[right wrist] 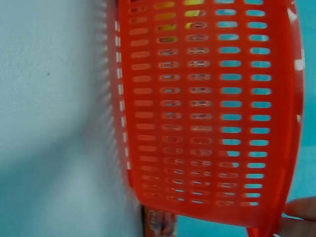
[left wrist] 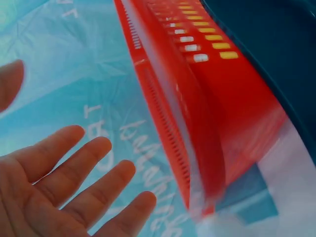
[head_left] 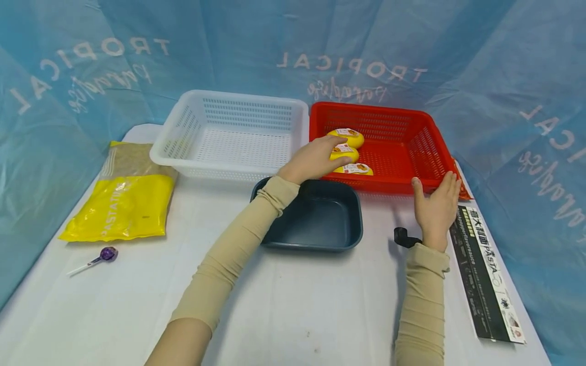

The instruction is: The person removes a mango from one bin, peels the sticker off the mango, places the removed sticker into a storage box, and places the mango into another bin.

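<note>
My left hand [head_left: 316, 157] reaches over the front rim of the red basket [head_left: 391, 180], next to several yellow oval packs [head_left: 351, 138] with white labels. In the left wrist view the fingers of my left hand [left wrist: 74, 187] are extended and spread, with nothing held between them. My right hand [head_left: 437, 211] is at the basket's front right corner, fingers straight and thumb apart. The right wrist view shows fingertips [right wrist: 298, 224] of that hand touching the corner of the basket rim; the rest of the hand is out of that view.
Left of the red basket stands a white basket [head_left: 224, 168]. A dark blue tray [head_left: 311, 248] sits in front, partly under my left forearm. On the left lie a yellow pasta bag [head_left: 133, 208] and a purple lollipop [head_left: 108, 254]; on the right, a long black-and-white pasta box [head_left: 485, 274] and an orange-red packet [head_left: 463, 190].
</note>
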Demonstrator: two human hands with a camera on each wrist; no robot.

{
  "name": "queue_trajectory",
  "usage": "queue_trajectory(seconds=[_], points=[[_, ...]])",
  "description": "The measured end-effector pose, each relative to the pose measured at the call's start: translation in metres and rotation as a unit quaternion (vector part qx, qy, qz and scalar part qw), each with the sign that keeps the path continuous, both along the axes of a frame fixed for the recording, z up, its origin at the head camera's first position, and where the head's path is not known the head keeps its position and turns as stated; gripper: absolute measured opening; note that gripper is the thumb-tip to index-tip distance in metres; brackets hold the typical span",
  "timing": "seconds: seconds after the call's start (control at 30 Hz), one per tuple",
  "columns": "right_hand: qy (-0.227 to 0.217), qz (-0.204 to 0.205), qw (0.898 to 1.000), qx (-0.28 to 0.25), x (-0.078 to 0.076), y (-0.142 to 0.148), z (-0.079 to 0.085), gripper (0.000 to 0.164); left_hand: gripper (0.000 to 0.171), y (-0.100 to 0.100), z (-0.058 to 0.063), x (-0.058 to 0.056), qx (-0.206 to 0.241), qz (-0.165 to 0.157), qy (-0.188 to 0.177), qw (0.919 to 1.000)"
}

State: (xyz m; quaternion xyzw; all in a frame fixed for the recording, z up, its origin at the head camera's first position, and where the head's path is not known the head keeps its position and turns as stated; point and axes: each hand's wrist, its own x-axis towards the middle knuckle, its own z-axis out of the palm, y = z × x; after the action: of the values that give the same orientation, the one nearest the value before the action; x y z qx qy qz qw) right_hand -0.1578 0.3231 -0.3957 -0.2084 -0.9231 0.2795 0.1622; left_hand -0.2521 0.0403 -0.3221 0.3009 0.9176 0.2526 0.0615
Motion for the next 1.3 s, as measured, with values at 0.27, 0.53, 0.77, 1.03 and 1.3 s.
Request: queue_trajectory(seconds=[0.27, 0.53, 0.77, 1.03, 1.3], points=[[0.014, -0.031, 0.999, -0.037, -0.007, 0.005, -0.007, 0.089, 0.060, 0.025, -0.012, -0.021, -0.030, 0.006, -0.060, 0.9977], [0.038, -0.054, 0.994, -0.089, -0.011, 0.010, -0.014, 0.085, 0.058, 0.035, -0.016, -0.034, -0.053, 0.001, -0.098, 0.9938], [0.030, -0.049, 0.993, -0.104, -0.011, 0.011, -0.014, 0.082, 0.056, 0.042, -0.020, -0.039, -0.071, -0.012, -0.119, 0.9903], [0.028, -0.042, 0.993, -0.103, -0.009, 0.010, -0.015, 0.079, 0.050, 0.049, -0.027, -0.044, -0.072, -0.010, -0.123, 0.9897], [0.036, -0.043, 0.993, -0.106, -0.009, 0.009, -0.015, 0.079, 0.043, 0.054, -0.038, -0.047, -0.074, -0.021, -0.129, 0.9887]])
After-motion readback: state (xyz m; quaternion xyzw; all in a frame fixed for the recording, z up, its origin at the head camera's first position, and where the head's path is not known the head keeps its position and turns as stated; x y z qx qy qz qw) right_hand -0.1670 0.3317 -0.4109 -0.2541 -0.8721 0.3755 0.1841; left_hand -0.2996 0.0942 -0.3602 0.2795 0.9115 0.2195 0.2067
